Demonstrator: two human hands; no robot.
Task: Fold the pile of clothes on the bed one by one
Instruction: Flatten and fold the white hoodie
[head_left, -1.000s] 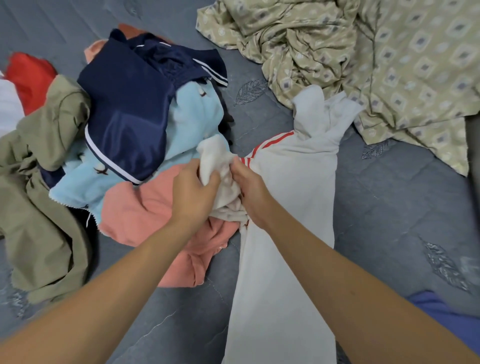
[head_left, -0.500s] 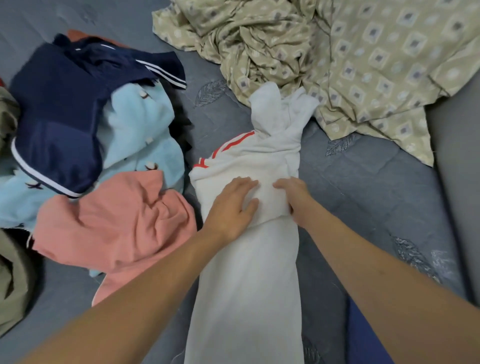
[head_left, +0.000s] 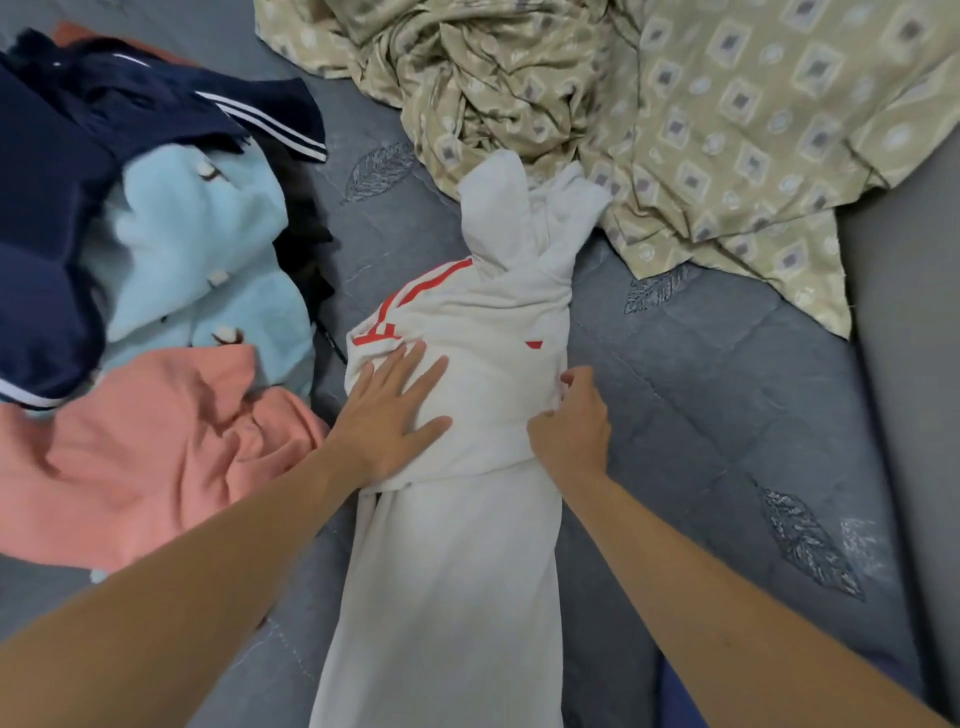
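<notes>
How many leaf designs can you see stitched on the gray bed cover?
3: one leaf beside the navy garment, one under the patterned sheet's corner, one at right. Clothes may hide more.

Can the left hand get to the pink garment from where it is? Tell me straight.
Probably yes. The left hand lies flat on the white garment, and the pink garment lies right beside that forearm, uncovered on its near side.

A single wide-angle head camera looks steeply down and forward from close above the bed (head_left: 727, 415). Both forearms enter from the bottom corners toward the frame's centre, and straight lines seem to bow near the edges.
</notes>
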